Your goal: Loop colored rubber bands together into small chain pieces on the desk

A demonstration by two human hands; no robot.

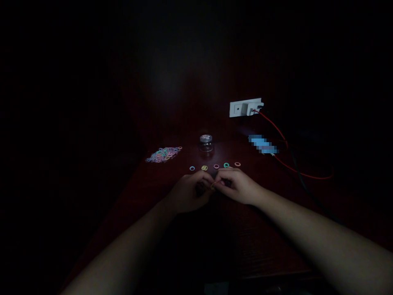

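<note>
At the near side, two bare forearms reach over a dark red table [264,241]. The left hand [192,192] and the right hand [241,186] meet at the fingertips, and between them they hold a small yellowish band [212,185]; its exact shape is too dim to tell. Just beyond the hands, small rings lie in a row, from left to right: a blue ring [192,168], yellow rings [204,168], a pink ring [216,166], a green ring [226,165] and a salmon ring [237,164]. Farther, on the left, there is a loose pile of coloured bands [164,154]. A clear jar [206,143] with a lid stands upright in the middle. On the right lies a blurred bright object [262,144], beside a red cable [302,174]. At the far side, a white socket plate [237,109] holds a white plug [250,109].
</note>
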